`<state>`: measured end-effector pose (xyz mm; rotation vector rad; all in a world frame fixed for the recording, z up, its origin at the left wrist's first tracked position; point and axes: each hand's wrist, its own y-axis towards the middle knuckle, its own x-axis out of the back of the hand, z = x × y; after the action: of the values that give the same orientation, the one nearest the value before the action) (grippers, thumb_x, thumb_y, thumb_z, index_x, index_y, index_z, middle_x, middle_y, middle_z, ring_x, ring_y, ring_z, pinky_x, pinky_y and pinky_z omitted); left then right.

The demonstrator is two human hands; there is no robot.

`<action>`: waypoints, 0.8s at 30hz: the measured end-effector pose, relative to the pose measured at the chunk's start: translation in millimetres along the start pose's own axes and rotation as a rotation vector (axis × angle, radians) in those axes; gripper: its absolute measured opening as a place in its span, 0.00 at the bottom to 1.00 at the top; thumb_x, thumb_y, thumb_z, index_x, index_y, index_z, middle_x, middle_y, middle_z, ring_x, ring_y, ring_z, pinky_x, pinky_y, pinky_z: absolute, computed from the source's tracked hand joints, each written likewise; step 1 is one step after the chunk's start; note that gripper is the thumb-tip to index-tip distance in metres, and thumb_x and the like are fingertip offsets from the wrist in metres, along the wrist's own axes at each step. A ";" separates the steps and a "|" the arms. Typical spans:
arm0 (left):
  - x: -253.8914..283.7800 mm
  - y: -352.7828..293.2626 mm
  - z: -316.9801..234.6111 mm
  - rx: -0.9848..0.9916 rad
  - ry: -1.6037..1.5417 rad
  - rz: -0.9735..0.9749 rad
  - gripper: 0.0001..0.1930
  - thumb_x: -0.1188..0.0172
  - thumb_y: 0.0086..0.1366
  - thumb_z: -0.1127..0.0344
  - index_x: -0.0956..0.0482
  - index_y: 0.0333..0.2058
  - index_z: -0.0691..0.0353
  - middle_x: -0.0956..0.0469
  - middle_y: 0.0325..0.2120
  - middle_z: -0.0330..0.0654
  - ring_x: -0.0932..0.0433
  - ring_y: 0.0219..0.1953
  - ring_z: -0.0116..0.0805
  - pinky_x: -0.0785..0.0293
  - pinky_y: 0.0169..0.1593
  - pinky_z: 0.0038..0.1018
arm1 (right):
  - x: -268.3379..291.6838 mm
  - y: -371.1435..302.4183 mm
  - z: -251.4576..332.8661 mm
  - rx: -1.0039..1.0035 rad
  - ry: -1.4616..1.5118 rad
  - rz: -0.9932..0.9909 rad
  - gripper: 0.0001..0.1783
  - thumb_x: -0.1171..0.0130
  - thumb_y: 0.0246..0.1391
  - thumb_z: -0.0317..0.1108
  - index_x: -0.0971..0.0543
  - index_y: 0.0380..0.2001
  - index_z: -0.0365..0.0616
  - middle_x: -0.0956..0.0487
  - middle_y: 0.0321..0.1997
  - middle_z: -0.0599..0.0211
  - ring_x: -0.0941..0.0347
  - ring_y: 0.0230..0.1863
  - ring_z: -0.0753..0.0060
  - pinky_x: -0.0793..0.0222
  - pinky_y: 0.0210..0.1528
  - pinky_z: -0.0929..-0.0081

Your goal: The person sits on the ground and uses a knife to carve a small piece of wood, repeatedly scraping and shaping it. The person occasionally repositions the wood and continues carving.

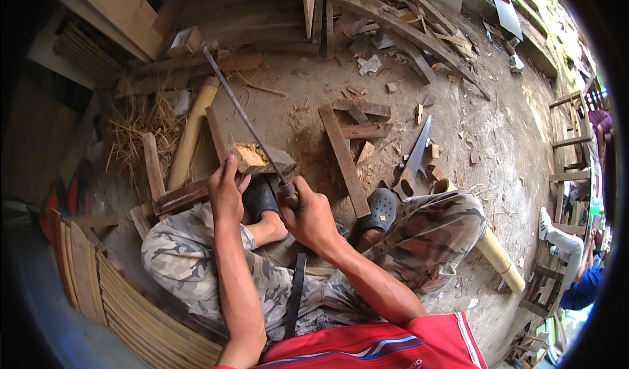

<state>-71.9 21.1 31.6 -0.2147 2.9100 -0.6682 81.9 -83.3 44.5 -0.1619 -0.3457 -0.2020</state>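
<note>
In front of my knees, my left hand is closed around the near side of a short wooden block. One face of the block is pale and freshly cut, while its other side is weathered grey. My right hand grips the dark handle of a machete, whose long narrow blade slants away to the far left. The blade passes over the block; whether it touches the wood I cannot tell.
A handsaw lies right of a joined wooden frame. Bamboo poles lie on both sides. Straw is at left, with a scrap-wood pile behind. A person sits at the far right.
</note>
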 end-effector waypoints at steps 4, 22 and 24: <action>0.7 2.2 3.9 -0.046 0.050 0.030 0.19 0.41 0.72 0.52 0.19 0.51 0.60 0.18 0.46 0.35 0.20 0.47 0.26 0.24 0.53 0.32 | -9.2 7.4 -39.1 -0.065 -0.128 0.090 0.15 0.39 0.52 0.36 0.28 0.36 0.37 0.21 0.27 0.38 0.24 0.35 0.30 0.29 0.38 0.43; 8.5 -0.4 9.4 -0.018 0.010 0.081 0.18 0.42 0.72 0.52 0.19 0.49 0.60 0.18 0.43 0.34 0.19 0.44 0.24 0.23 0.51 0.27 | 6.4 -2.8 -1.2 -0.115 0.167 0.016 0.19 0.35 0.56 0.42 0.29 0.34 0.37 0.22 0.26 0.37 0.25 0.36 0.27 0.30 0.35 0.46; 8.5 1.3 9.5 -0.025 0.010 0.084 0.19 0.42 0.72 0.52 0.19 0.50 0.60 0.17 0.43 0.36 0.19 0.45 0.25 0.24 0.52 0.28 | 1.9 0.5 -16.4 -0.108 0.022 0.111 0.18 0.35 0.55 0.39 0.30 0.34 0.37 0.22 0.26 0.37 0.25 0.35 0.28 0.30 0.33 0.45</action>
<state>-78.7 16.8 21.7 -0.0921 2.9197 -0.6224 89.0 -86.3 29.9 -0.2847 -0.3036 -0.1129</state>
